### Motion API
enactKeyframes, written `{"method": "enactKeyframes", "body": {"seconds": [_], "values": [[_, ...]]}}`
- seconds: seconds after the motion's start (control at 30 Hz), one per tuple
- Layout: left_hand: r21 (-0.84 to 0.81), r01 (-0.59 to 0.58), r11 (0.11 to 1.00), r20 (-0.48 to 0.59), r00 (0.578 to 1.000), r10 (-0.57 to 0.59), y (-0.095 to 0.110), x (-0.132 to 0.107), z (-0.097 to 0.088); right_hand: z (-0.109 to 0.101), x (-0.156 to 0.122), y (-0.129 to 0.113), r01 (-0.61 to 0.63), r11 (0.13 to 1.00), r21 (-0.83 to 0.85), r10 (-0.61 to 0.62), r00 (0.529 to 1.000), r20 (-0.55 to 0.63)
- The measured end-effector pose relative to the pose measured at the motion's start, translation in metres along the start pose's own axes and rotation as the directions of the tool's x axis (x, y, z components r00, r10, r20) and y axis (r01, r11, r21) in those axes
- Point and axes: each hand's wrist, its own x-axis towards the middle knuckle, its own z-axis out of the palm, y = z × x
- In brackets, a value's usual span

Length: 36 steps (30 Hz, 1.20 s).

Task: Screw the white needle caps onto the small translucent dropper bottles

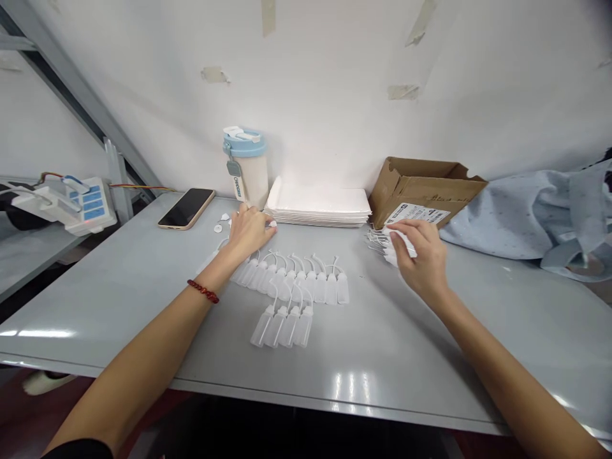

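Note:
My left hand (249, 229) is at the back of the table, in front of the cup. Its fingers are pinched at a small white piece (273, 224). Small white discs (218, 228) lie just left of that hand. Over by the cardboard box, my right hand (423, 255) has thumb and forefinger closed around a white piece (408, 245), partly hidden by the fingers. A bunch of white pieces with thin strings (377, 241) lies beside it. Translucent flat plastic pieces with curved stems form a row (320, 288) mid-table, with several more (282, 328) in front.
Along the wall stand a cream cup with a blue lid (246, 169), a stack of white sheets or envelopes (318, 207) and an open cardboard box (421, 191). A phone (187, 208) lies left, a power strip (90, 203) beyond it. Light blue cloth (516, 217) lies right.

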Motion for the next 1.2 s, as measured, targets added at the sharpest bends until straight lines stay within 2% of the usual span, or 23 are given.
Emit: {"method": "enactKeyframes", "body": {"seconds": [0.1,0.17,0.23,0.4,0.6,0.83,1.2], "values": [[-0.001,-0.002,1.000,0.010,1.000,0.002,0.001,0.000,0.002,0.000,-0.005,-0.023,0.080,0.991,0.106,-0.095,0.986,0.140],[-0.011,-0.002,1.000,0.018,1.000,0.002,0.001,0.000,0.003,-0.002,-0.009,-0.036,0.111,0.975,0.194,-0.160,0.952,0.259],[-0.028,-0.003,1.000,0.030,1.000,0.004,0.001,0.000,0.002,-0.004,-0.013,-0.047,0.110,0.958,0.265,-0.197,0.923,0.330],[-0.086,-0.015,0.996,0.066,0.998,0.021,0.001,0.000,0.002,-0.009,-0.027,-0.081,0.082,0.919,0.386,-0.253,0.872,0.418],[-0.151,0.007,0.989,0.078,0.997,0.005,-0.002,0.002,0.008,-0.006,-0.045,-0.118,0.106,0.930,0.351,-0.278,0.827,0.488],[-0.172,0.043,0.984,0.066,0.997,-0.032,-0.004,0.001,0.010,-0.002,-0.050,-0.130,0.154,0.951,0.267,-0.281,0.791,0.544],[-0.223,0.045,0.974,0.035,0.999,-0.038,0.000,-0.005,0.004,0.006,-0.053,-0.130,0.204,0.962,0.181,-0.270,0.808,0.524]]}}
